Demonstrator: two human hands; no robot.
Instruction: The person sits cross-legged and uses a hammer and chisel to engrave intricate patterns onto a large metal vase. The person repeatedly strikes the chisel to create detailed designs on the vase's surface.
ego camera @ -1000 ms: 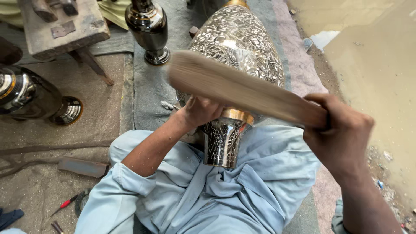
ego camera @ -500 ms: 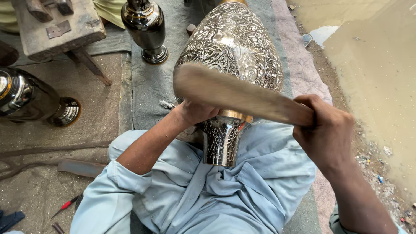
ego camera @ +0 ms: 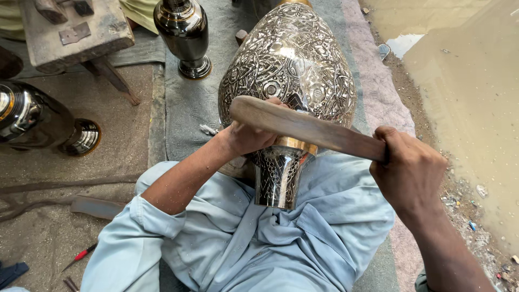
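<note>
A large engraved metal vase (ego camera: 292, 65) lies tilted against my lap, its narrow foot (ego camera: 278, 181) resting on my pale blue clothing. My left hand (ego camera: 246, 135) presses against the vase's lower body, fingers curled around something small that I cannot make out. My right hand (ego camera: 408, 170) grips one end of a flat wooden stick (ego camera: 303, 127). The stick reaches leftward across the vase, its far end just above my left hand.
A dark polished vase (ego camera: 185, 32) stands upright at the back. Another shiny vase (ego camera: 38, 121) lies on its side at the left. A wooden block stool (ego camera: 75, 32) sits at the top left. A red-handled tool (ego camera: 81, 255) lies on the ground. Muddy water (ego camera: 470, 81) spreads at the right.
My right hand has swung the wooden stick downward and closer to the vase; its far end now sits over my left hand. The vase and left hand stay in place.
</note>
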